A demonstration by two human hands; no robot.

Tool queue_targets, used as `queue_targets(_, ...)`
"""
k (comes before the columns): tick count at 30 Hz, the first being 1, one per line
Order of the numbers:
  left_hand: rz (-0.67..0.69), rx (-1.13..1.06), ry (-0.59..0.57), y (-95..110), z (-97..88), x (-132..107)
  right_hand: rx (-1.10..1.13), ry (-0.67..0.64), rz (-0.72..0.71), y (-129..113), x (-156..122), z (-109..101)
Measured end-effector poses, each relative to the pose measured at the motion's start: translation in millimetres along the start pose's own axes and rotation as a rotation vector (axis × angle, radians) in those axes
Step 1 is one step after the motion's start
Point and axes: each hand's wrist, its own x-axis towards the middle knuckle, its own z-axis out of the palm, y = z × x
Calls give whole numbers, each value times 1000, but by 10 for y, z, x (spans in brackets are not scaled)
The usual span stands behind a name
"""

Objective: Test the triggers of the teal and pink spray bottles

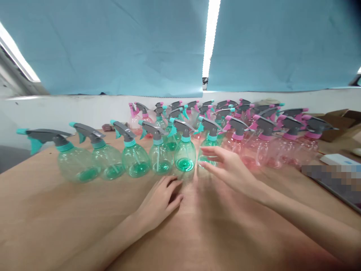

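Note:
A front row of spray bottles with grey trigger heads crosses the table, green on the left and pink on the right. My right hand [229,167] reaches to a green spray bottle [212,143] near the middle, its fingers apart in front of the bottle's body; whether they touch it I cannot tell. My left hand [162,199] rests on the tabletop with loosely spread fingers and nothing in them. Just beyond it stand another green spray bottle [185,154] and a narrower-looking one [160,158]. The nearest pink spray bottle [238,146] is partly behind my right hand.
More pink and green spray bottles [191,107] stand behind the front row. On the right are a cardboard box [342,122], a white box [340,159] and a blurred-out flat object [334,184]. The wooden table [42,210] meets a white wall [84,109] at the back.

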Motion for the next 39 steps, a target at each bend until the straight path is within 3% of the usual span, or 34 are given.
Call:
queue_targets(4,54,-29,-13,123,56,86,-169,123,32,190,-99,-307)
queue_targets(7,94,-61,-27,233,104,174,-311,142,59,335,-48,-386)
queue_targets(12,101,-109,27,380,175,271,-297,55,112,427,151,-273)
queue_targets(17,62,-147,63,457,215,285,-253,49,211,418,350,-135)
queue_targets(22,26,-226,66,555,221,294,-240,32,224,376,366,-118)
queue_targets(28,-129,-417,127,752,348,304,-282,-2,185,319,203,-184)
queue_targets(34,-344,-560,335,854,475,355,-338,-50,140,191,-93,-275)
queue_targets(39,-245,-642,298,1011,477,432,-437,-110,48,91,-489,-415)
